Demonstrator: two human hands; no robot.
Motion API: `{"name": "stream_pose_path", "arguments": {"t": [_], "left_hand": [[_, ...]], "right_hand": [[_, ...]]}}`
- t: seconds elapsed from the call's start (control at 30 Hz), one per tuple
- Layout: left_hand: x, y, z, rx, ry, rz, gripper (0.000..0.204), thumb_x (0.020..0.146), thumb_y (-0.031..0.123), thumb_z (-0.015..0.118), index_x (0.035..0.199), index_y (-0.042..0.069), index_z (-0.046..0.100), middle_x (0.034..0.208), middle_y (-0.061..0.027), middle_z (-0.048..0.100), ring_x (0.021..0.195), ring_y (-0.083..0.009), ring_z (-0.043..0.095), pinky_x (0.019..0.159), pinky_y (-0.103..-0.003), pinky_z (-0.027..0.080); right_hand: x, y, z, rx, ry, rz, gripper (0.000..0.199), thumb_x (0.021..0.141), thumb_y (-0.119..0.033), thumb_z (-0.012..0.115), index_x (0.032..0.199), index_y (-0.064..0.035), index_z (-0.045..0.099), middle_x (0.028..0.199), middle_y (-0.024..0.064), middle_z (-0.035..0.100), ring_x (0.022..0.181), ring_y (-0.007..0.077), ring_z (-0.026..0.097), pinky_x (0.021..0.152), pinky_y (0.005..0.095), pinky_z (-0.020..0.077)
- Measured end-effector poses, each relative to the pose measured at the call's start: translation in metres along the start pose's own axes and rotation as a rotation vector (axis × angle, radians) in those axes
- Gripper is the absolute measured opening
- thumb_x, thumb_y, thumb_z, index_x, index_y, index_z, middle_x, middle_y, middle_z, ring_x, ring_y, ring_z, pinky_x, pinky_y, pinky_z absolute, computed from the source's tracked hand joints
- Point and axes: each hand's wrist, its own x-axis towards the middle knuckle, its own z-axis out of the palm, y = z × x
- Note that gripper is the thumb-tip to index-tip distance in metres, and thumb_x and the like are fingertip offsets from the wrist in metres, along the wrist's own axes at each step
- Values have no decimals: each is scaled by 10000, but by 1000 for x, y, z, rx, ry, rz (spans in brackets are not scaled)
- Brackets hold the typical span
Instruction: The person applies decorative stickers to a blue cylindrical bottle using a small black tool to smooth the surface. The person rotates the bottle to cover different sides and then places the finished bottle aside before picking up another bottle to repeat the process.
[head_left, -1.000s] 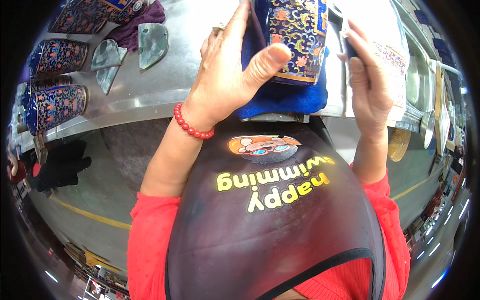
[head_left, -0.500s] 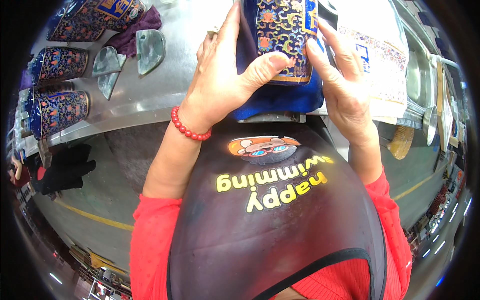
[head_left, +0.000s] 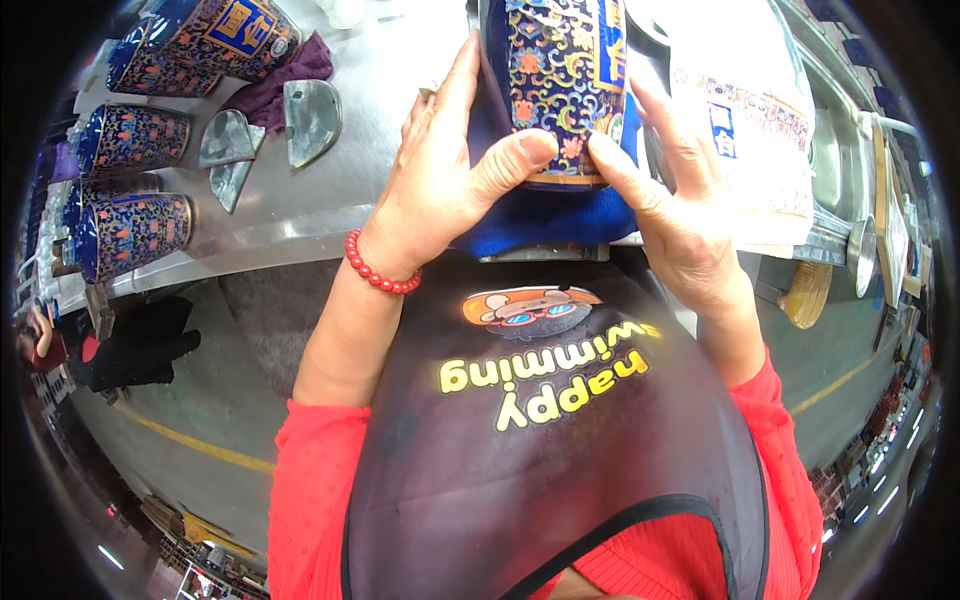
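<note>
A dark blue cylindrical tin with orange and gold flower patterns stands over a blue cloth at the near edge of a steel table. My left hand grips the tin's left side, thumb pressed on its lower rim. My right hand holds the right side, its thumb meeting the left one at the tin's bottom edge. A red bead bracelet circles my left wrist.
Several similar patterned tins lie at the table's left, with a purple cloth and grey curved metal pieces beside them. A white printed bag lies to the right. Grey floor with a yellow line is below.
My right hand moved in from the right and closed on the tin beside my left thumb. The tin shifted slightly up and toward the middle between both hands.
</note>
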Motion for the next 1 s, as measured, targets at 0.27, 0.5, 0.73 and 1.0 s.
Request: {"name": "stream_pose_path", "arguments": {"t": [0.27,0.5,0.73,1.0], "left_hand": [[2,0,-3,-48,-55,11,1062,862,609,736,1516,-116,318,1409,-278,554,1331,-376,507,1142,-438,339],[1,1,-3,143,-51,23,1179,847,720,663,1553,-116,223,1435,-312,505,1348,-439,455,1165,-508,268],[4,5,-5,145,-49,39,1179,865,726,637,1524,-160,224,1344,-331,558,1258,-429,534,1108,-506,336],[39,5,10,-96,118,17,972,964,538,656,1483,-193,279,1109,-274,679,1025,-343,687,925,-402,532]], "right_hand": [[-8,-20,-12,23,-92,58,524,772,50,719,1235,-191,760,1487,228,525,1265,368,567,1078,414,443],[8,-5,-9,107,-11,65,552,800,-84,768,1337,-184,690,1498,221,486,1244,395,574,1030,447,489],[21,4,-7,224,-18,94,514,906,-268,738,1388,-116,642,1515,232,466,1236,382,559,1036,461,467],[36,12,1,221,5,149,538,932,-319,718,1417,-109,618,1525,222,456,1193,372,564,1031,452,460]]}}
